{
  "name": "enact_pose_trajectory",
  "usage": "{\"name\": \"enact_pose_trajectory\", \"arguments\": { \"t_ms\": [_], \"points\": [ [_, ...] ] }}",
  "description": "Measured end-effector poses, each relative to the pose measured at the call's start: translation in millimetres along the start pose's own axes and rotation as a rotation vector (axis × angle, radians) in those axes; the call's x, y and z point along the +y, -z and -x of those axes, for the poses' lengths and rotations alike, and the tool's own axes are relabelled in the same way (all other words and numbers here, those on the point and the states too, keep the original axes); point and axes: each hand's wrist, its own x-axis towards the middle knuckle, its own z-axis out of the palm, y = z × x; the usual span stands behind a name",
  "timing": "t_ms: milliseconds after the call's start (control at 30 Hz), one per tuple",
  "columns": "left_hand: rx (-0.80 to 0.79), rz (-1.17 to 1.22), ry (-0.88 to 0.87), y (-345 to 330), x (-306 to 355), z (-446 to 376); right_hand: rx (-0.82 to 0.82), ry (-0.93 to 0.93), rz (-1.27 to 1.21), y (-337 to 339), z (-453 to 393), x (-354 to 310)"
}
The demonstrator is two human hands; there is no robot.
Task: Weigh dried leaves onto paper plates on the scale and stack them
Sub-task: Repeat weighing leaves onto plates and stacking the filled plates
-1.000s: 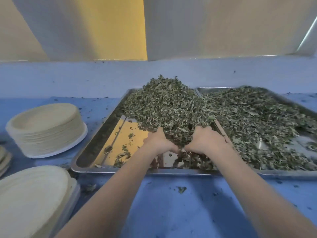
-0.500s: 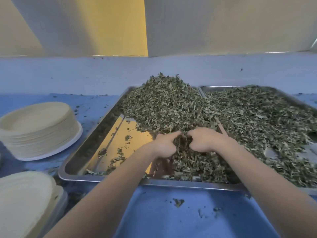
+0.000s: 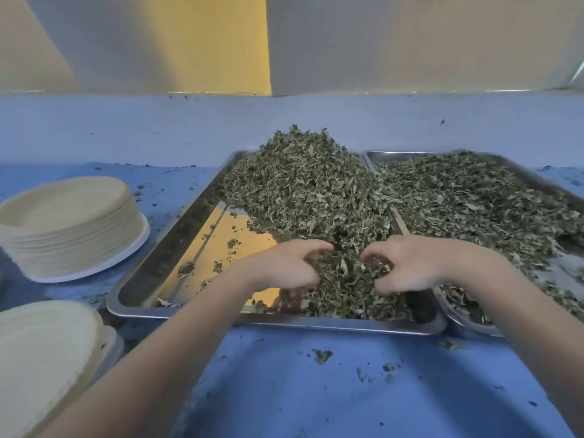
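Observation:
A big heap of dried green leaves (image 3: 303, 191) fills the far and right part of a steel tray (image 3: 148, 279). My left hand (image 3: 281, 267) and my right hand (image 3: 410, 267) face each other at the tray's near side, fingers curled round a clump of leaves (image 3: 344, 276) held between them. A tall stack of paper plates (image 3: 69, 222) stands on the left. Another plate stack (image 3: 44, 358) lies at the near left corner. No scale is in view.
A second steel tray (image 3: 467, 324) with more leaves (image 3: 474, 200) sits to the right, touching the first. The blue table (image 3: 300, 390) has loose leaf crumbs scattered on it. A pale blue wall runs behind the trays.
Both hands have drawn back toward the tray's near edge, pulling a clump of leaves out of the heap and gathering it between them. The camera view has shifted slightly.

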Motion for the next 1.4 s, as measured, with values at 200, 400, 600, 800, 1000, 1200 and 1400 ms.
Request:
{"name": "enact_pose_trajectory", "arguments": {
  "t_ms": [200,400,600,800,1000,1200,1400],
  "points": [
    [-0.091,-0.235,0.008,-13.6,8.0,-5.4,-0.252,-0.035,-0.288,-6.1,-11.2,-14.4],
    [0.216,0.112,0.026,-21.2,7.9,-14.5,0.186,0.105,-0.575,-14.8,-31.8,-25.0],
    [0.376,0.160,0.026,17.8,9.8,8.3,0.397,0.239,-0.658,15.8,-35.4,-60.5],
    [0.485,0.183,0.070,65.7,-11.1,79.3,0.402,0.388,-0.596,45.8,-26.6,-140.2],
    [0.622,-0.001,0.214,103.9,-59.7,192.0,0.299,0.636,-0.608,48.0,-5.8,-256.7],
    [0.522,0.052,0.351,98.4,-97.3,269.1,0.029,0.716,-0.578,18.1,-2.6,-320.9],
    [0.480,0.016,0.408,102.2,-123.0,300.7,0.044,0.711,-0.124,19.3,-7.8,-311.8]
  ]
}}
